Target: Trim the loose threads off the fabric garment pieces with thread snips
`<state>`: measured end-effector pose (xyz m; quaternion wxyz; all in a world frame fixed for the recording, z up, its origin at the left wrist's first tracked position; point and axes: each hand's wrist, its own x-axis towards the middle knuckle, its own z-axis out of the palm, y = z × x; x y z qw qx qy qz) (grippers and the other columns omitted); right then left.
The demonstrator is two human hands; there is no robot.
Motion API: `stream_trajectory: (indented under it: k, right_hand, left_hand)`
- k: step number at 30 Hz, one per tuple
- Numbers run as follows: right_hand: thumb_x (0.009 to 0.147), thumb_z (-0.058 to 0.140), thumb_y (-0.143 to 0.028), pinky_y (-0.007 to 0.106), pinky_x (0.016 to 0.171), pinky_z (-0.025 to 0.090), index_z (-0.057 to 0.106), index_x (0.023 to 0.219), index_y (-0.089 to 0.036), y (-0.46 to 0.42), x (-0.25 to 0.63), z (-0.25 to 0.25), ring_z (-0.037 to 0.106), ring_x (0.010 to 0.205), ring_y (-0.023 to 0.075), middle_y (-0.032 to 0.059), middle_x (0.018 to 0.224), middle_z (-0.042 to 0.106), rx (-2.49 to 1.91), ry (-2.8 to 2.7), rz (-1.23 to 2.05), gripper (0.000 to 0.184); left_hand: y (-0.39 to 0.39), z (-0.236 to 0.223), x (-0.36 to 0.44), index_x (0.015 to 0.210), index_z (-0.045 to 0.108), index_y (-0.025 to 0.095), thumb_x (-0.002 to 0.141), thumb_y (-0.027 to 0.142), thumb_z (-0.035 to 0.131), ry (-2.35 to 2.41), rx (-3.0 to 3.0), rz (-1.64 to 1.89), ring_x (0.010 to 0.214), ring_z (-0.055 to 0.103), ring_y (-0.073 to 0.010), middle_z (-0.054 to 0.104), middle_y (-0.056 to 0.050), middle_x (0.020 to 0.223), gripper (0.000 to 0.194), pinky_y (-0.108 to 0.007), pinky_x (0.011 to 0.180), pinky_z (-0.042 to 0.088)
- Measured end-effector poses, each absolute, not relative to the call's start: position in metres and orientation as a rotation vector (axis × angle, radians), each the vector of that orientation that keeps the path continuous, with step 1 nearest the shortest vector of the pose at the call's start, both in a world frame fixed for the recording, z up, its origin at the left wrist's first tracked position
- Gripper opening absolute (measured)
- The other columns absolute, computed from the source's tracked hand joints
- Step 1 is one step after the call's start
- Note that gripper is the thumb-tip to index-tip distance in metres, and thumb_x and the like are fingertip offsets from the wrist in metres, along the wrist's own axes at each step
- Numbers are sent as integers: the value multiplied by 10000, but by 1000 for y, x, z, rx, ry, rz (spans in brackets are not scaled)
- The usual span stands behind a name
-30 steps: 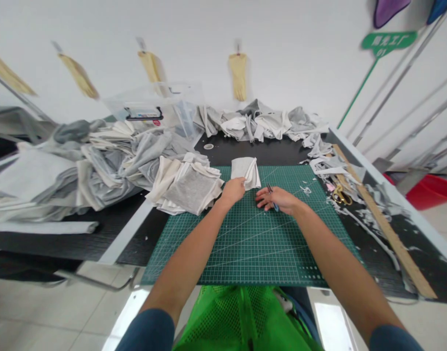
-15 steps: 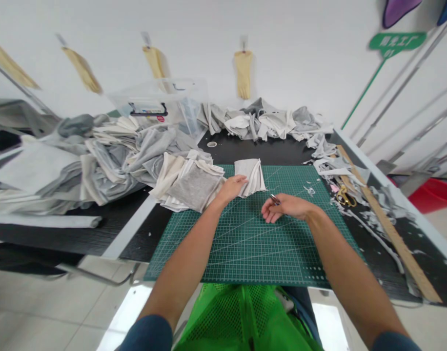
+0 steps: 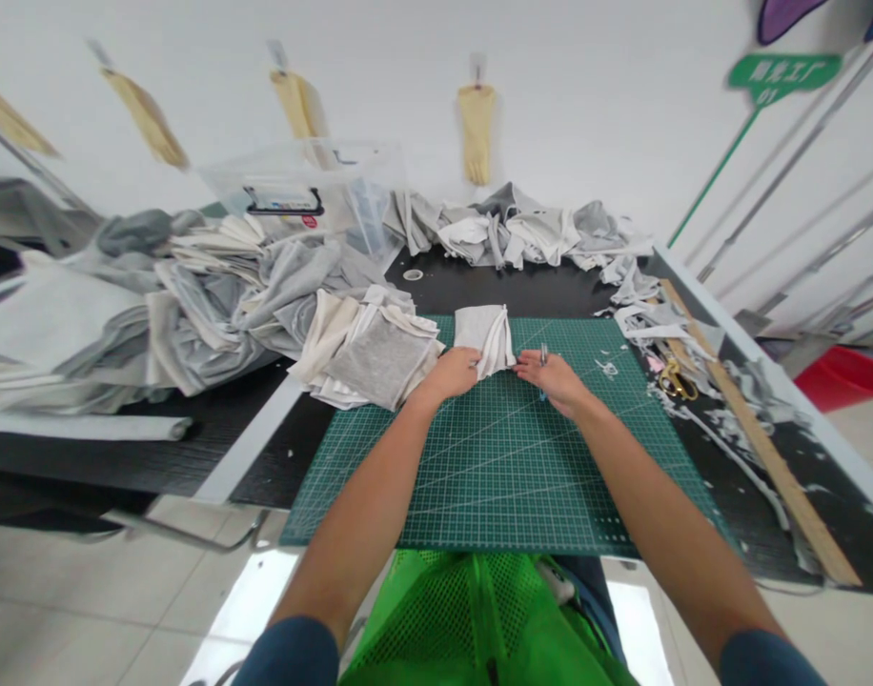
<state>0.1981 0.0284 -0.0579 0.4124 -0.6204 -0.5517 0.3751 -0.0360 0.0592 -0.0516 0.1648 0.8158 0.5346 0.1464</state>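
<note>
Layered pale cloth (image 3: 479,326), one, at the far edge of your green mat (image 3: 479,476): seemingly light, soft, limp, best pinched by near corners; your left hand (image 3: 454,373) grips the near-left corner, your right hand (image 3: 553,379), holding a slim tool (image 3: 543,354), is at the near-right

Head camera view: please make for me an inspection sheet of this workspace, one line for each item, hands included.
Surface: green cutting mat on black table.
Job's things: small layered cloth near the mat's far edge; slim metal tool, exact type unclear.
Clutter: cloth pile over the mat's left part; bigger heap further left; scissors and wooden strip among scraps at right.
Hands: left hand touches the small layered cloth; right hand holds the tool, fingertips by the cloth's right near corner, contact unclear.
Cables: none can be made out for certain.
Surroundings: yellow gloves hang on white wall; red container beyond the table's right side.
</note>
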Motion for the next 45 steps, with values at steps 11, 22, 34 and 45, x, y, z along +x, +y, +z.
stream_trajectory:
  k: [11,22,34,45]
  right_hand:
    - [915,473,-131,365,1089,499,647,1324,-149,31,216,-68,687,1220,206,138,1340,711,-1560,-1671,755,445]
    - [981,536,-367,302,884,503,746,1103,-175,19,197,-51,695,927,206,101,1070,774,-1663,-1868,389,309]
    - [894,647,-313,272,728,435,753,902,-191,12,190,-50,668,814,202,68,890,762,-1728,-2112,416,162]
    - [846,746,-443,298,820,499,703,1261,-182,-3,186,-32,673,894,194,74,1112,771,-1451,-1896,737,493]
  left_hand:
    - [50,-40,-40,1185,800,187,803,47,505,1471,2231,488,1227,672,-225,771,-72,1262,502,-329,1139,461]
    - [36,-32,-29,1113,821,242,848,145,521,1019,2267,365,910,745,-174,820,-15,1051,412,-272,946,550]
    - [41,-38,-23,1378,629,170,754,129,649,1508,2363,441,1245,633,-268,680,-119,1381,626,-374,1122,458]
    - [35,-22,-24,753,645,196,723,180,610,1336,2250,765,917,613,-219,681,-35,868,48,-332,847,479]
